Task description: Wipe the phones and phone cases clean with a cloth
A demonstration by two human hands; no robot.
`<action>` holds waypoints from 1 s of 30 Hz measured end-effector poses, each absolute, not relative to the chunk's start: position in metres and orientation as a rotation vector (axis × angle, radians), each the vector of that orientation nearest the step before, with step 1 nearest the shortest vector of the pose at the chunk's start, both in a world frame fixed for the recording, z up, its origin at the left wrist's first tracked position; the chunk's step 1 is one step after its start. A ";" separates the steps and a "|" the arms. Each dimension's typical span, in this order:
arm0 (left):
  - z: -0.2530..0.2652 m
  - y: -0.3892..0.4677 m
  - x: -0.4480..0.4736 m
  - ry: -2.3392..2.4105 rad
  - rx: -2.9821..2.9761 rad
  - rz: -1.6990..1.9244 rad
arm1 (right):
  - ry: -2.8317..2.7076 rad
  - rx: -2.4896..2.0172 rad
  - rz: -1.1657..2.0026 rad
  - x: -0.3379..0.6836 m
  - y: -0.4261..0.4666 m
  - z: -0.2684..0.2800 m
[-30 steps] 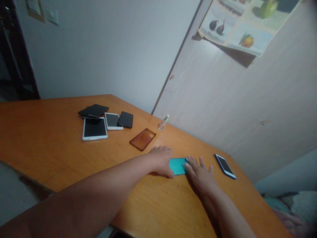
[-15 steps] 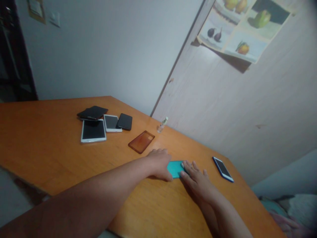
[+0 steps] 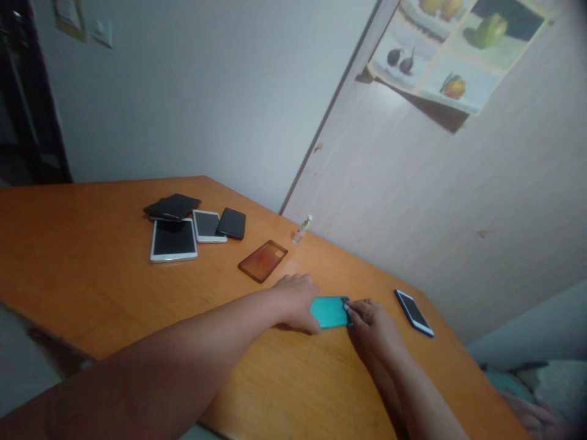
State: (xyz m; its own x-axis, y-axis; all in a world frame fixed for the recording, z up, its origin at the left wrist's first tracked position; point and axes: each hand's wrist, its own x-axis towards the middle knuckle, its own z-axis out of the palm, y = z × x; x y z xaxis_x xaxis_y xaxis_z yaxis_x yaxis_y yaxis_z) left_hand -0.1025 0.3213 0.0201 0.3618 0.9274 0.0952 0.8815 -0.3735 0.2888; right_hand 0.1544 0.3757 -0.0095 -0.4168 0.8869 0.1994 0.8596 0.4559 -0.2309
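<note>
A turquoise phone case (image 3: 329, 312), seemingly with a phone in it, lies flat on the wooden table, a dark camera area showing at its upper right corner. My left hand (image 3: 297, 304) grips its left end, thumb on the near edge and fingers at the far side. At the opposite end, my right hand (image 3: 372, 319) is closed in a pinch, fingertips touching the case by the camera corner. Something small and whitish shows at those fingertips, too small to name. Beyond my left hand lies an empty clear brown phone case (image 3: 262, 261).
White tablet (image 3: 174, 239), white phone (image 3: 206, 226), black phone or case (image 3: 232, 223) and stacked black covers (image 3: 173, 206) lie at the left. A small spray bottle (image 3: 302, 230) stands by the wall. Rightward is a blue-edged phone (image 3: 414, 312) on the table (image 3: 284, 385).
My right hand has drawn its spread fingers together into a pinch and shifted slightly right, uncovering more of the turquoise case. My left hand keeps its grip. The view has shifted slightly.
</note>
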 end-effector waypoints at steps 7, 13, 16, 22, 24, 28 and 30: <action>0.020 0.321 -0.101 1.615 2.456 0.362 | -2.207 -1.499 0.218 0.140 0.386 -0.020; 0.023 0.320 -0.100 1.619 2.434 0.335 | -2.227 -1.532 0.256 0.141 0.389 -0.017; 0.024 0.319 -0.100 1.618 2.427 0.319 | -2.273 -1.526 0.359 0.152 0.387 -0.014; 0.024 0.319 -0.099 1.612 2.437 0.336 | -2.224 -1.490 0.305 0.145 0.386 -0.016; 0.023 0.320 -0.099 1.630 2.438 0.334 | -2.217 -1.477 0.291 0.141 0.387 -0.016; 0.023 0.320 -0.099 1.635 2.423 0.289 | -2.242 -1.457 0.448 0.155 0.387 -0.014; 0.024 0.320 -0.099 1.625 2.422 0.277 | -2.193 -1.526 0.473 0.167 0.388 -0.012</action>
State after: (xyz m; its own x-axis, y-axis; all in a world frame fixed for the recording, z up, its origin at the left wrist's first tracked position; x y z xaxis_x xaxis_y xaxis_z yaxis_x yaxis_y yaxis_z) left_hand -0.0990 0.3196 0.0241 0.3738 0.9268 0.0375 0.8870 -0.3690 0.2778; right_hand 0.1671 0.3883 -0.0125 -0.3054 0.9406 0.1483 0.7960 0.3377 -0.5024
